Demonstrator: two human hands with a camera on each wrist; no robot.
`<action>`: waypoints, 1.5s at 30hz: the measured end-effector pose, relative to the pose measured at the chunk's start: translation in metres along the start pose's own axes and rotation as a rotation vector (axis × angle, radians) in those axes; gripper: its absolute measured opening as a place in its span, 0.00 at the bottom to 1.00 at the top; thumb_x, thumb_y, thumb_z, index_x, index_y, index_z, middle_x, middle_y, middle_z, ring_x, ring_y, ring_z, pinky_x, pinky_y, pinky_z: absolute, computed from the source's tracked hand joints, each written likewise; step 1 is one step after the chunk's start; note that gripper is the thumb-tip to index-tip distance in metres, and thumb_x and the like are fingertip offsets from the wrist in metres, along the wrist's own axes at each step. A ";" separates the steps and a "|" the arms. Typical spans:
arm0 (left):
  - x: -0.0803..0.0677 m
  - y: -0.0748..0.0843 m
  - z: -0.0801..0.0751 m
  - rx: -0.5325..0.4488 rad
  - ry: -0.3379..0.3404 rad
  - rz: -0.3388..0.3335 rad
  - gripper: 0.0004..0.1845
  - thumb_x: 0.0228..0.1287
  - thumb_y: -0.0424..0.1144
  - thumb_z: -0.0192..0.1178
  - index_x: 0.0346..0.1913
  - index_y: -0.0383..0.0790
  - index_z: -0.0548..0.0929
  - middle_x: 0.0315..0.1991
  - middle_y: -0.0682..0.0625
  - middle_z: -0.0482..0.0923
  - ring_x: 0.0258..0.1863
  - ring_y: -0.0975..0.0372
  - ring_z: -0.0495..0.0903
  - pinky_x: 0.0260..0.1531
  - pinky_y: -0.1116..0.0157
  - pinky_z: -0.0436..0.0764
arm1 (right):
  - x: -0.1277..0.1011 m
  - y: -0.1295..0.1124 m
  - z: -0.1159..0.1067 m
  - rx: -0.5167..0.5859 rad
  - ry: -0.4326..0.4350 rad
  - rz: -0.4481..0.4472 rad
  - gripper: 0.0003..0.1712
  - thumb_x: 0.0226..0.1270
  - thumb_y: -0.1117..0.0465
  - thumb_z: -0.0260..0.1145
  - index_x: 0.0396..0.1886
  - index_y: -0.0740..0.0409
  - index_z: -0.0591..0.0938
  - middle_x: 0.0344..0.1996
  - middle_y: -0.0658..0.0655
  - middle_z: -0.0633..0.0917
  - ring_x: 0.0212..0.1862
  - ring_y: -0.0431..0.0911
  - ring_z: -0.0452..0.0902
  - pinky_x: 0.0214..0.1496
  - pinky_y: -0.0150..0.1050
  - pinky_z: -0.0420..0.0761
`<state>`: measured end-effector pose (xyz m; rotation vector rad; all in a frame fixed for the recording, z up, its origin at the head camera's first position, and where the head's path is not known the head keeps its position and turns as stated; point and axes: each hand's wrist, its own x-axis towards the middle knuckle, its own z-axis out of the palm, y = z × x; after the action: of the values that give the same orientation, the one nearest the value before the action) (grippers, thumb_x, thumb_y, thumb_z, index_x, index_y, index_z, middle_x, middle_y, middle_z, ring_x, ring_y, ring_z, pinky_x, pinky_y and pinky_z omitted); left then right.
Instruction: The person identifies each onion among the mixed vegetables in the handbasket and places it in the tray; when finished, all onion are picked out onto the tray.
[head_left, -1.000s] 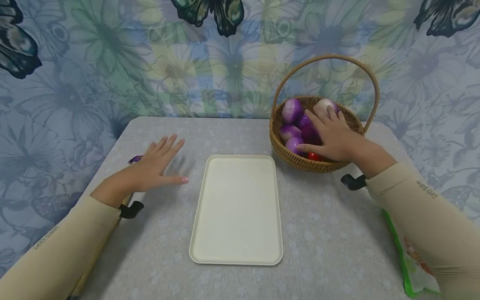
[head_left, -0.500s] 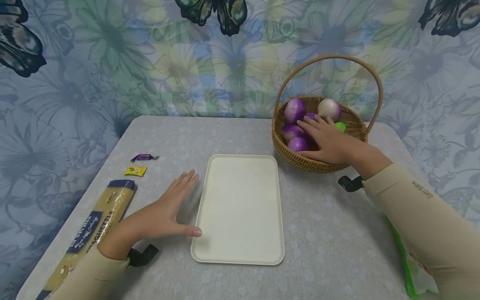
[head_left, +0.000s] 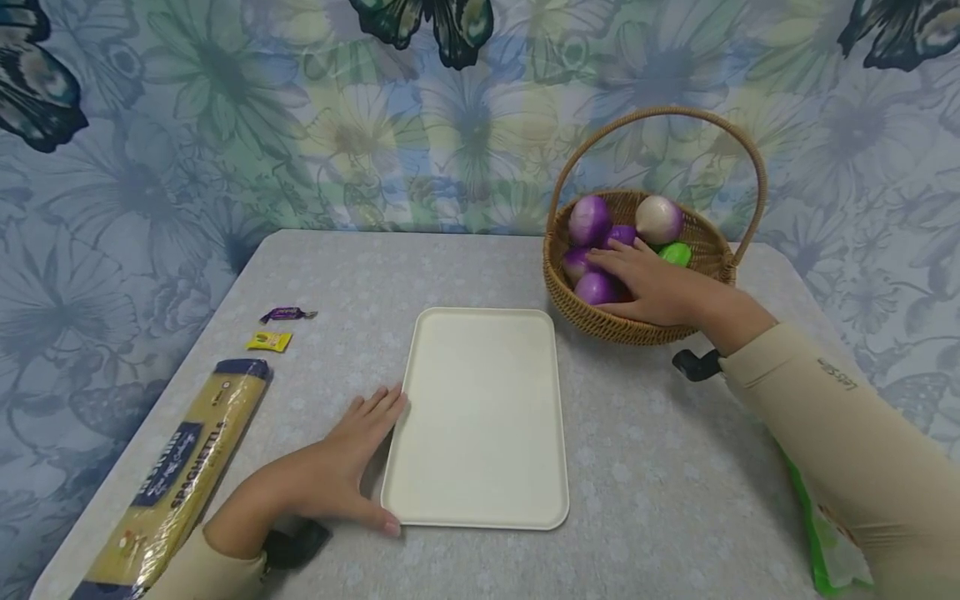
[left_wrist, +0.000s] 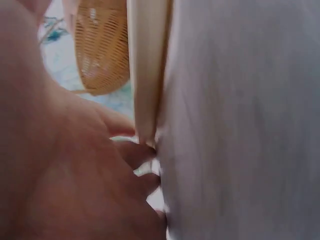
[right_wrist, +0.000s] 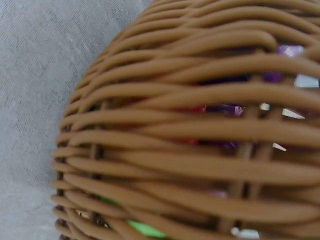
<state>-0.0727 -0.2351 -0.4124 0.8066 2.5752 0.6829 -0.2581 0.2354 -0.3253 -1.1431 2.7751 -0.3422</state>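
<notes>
Right hand (head_left: pixel 651 287) is inside the wicker basket (head_left: pixel 600 321) at the far right of the table (head_left: pixel 465 267), fingers spread and reaching left over the purple onions (head_left: pixel 596 287); fingertips lie on the purple pile, but whether they actually curl round one cannot be told, since the palm hides the contact. The right wrist view shows only the basket's woven wall (right_wrist: pixel 190 125) with purple, red and green bits through the gaps, so no help on grip. Other contents: a second purple onion (head_left: pixel 588 218) and a pale onion (head_left: pixel 658 218) at the far side, a green piece (head_left: pixel 675 253) just right of the fingers. Left hand (head_left: pixel 341 467) lies flat on the table, fingers straight, pressed against the near-left edge of the cream tray (head_left: pixel 480 417); the left wrist view confirms fingertips touching the tray rim (left_wrist: pixel 145 75). Key relation: the tray's long axis runs near-to-far, and it sits left of and nearer than the basket, just apart from it, so the right hand is by far the closer one to the onions, and the tray lies down-left of it. Off to the left: a spaghetti pack (head_left: pixel 180 483) and two small candies (head_left: pixel 279 327).
</notes>
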 end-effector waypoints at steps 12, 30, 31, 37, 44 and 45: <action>0.000 -0.005 0.010 -0.034 0.064 0.040 0.84 0.37 0.78 0.77 0.85 0.32 0.41 0.85 0.37 0.34 0.83 0.44 0.33 0.78 0.43 0.31 | 0.005 -0.004 0.001 0.016 0.076 -0.109 0.35 0.74 0.55 0.74 0.75 0.62 0.76 0.60 0.62 0.84 0.59 0.56 0.81 0.64 0.58 0.79; -0.001 -0.005 0.010 -0.037 0.072 0.041 0.84 0.36 0.78 0.77 0.85 0.33 0.42 0.85 0.39 0.35 0.83 0.45 0.33 0.78 0.43 0.31 | 0.001 -0.005 -0.001 0.168 0.257 -0.101 0.36 0.63 0.59 0.82 0.68 0.64 0.80 0.64 0.60 0.82 0.65 0.55 0.77 0.67 0.58 0.77; -0.001 -0.005 0.010 -0.036 0.073 0.040 0.84 0.36 0.78 0.77 0.85 0.33 0.42 0.85 0.39 0.35 0.83 0.45 0.33 0.78 0.43 0.32 | 0.001 -0.006 -0.003 0.165 0.261 -0.097 0.36 0.63 0.59 0.82 0.68 0.64 0.80 0.64 0.60 0.82 0.64 0.54 0.77 0.66 0.57 0.78; -0.001 -0.007 0.011 -0.025 0.071 0.043 0.84 0.36 0.78 0.77 0.85 0.33 0.42 0.85 0.39 0.35 0.83 0.45 0.33 0.79 0.44 0.32 | -0.005 -0.011 -0.016 0.167 0.322 -0.104 0.37 0.60 0.60 0.84 0.67 0.66 0.81 0.61 0.61 0.84 0.58 0.54 0.81 0.59 0.58 0.84; -0.001 -0.006 0.012 -0.023 0.072 0.045 0.84 0.37 0.78 0.76 0.85 0.33 0.42 0.85 0.39 0.34 0.83 0.45 0.33 0.79 0.44 0.32 | -0.009 -0.014 -0.025 0.154 0.392 -0.166 0.38 0.56 0.64 0.85 0.66 0.66 0.81 0.59 0.58 0.85 0.56 0.49 0.81 0.57 0.45 0.83; -0.001 -0.007 0.012 -0.023 0.072 0.043 0.84 0.37 0.79 0.77 0.85 0.33 0.42 0.85 0.39 0.34 0.83 0.45 0.33 0.79 0.44 0.32 | -0.009 -0.015 -0.026 0.155 0.401 -0.180 0.38 0.55 0.64 0.85 0.66 0.66 0.81 0.59 0.57 0.85 0.55 0.48 0.81 0.57 0.41 0.83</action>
<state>-0.0690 -0.2366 -0.4255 0.8476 2.6159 0.7663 -0.2466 0.2354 -0.2961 -1.4224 2.9045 -0.8791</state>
